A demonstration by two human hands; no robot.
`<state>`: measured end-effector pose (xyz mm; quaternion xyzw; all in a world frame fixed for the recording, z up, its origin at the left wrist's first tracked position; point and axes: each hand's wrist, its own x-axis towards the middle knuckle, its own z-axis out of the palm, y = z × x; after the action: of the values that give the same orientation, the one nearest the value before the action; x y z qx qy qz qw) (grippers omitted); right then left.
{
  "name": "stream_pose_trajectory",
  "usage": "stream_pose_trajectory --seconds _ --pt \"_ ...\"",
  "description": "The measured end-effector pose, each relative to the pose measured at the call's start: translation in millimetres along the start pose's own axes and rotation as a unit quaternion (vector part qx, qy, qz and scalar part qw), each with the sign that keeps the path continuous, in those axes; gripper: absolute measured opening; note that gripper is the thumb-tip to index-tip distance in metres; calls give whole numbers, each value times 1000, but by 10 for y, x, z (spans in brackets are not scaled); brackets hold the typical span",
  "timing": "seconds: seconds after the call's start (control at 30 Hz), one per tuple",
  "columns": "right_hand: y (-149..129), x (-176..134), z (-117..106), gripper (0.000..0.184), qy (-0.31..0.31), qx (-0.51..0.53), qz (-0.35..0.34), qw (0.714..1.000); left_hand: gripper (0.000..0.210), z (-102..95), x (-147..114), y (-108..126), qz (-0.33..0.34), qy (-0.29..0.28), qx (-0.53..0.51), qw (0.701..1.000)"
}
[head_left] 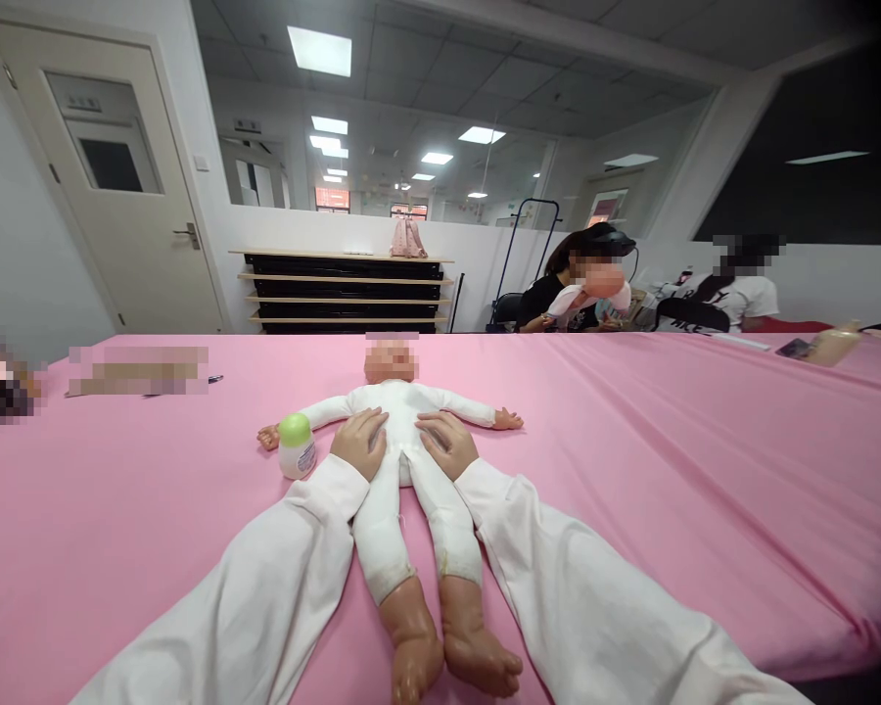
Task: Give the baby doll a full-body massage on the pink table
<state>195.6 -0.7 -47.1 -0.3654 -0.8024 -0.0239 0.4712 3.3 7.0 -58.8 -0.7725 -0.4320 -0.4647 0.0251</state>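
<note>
A baby doll (402, 431) with a white cloth body lies on its back on the pink-covered table, arms spread sideways and feet pointing toward me. My left hand (359, 441) rests on one side of its belly, fingers stretched out and pointing inward. On the opposite side of the belly, my right hand (447, 443) lies the same way, its fingers extended. The fingertips of the two hands are apart, with white cloth showing between them. Just left of my left hand stands a small white bottle (297, 452) with a green cap, near the doll's hand.
The pink sheet (675, 470) covers the whole table. A blurred flat item (136, 372) and a pen (215, 379) lie at the far left. A tan bottle (835, 345) is at the far right. Behind the table, a person (547, 294) holds another doll (603, 282).
</note>
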Motion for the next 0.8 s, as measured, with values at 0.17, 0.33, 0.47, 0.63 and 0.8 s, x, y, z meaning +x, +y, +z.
stream_pose_trajectory --seconds 0.17,0.33,0.47,0.63,0.8 --pt "14 5 -17 27 -47 57 -72 995 36 -29 10 19 150 13 -76 986" --pt "105 -2 -1 37 -116 49 -77 989 45 -2 18 -5 179 -35 -115 976" --pt "194 -18 47 44 -149 39 -53 987 49 15 24 4 91 -112 -107 984" --pt "269 -52 99 50 -154 15 -3 988 44 -28 48 54 -22 -173 -78 982" --pt "256 -60 93 53 -124 23 18 992 40 -37 46 49 -51 -162 -96 981"
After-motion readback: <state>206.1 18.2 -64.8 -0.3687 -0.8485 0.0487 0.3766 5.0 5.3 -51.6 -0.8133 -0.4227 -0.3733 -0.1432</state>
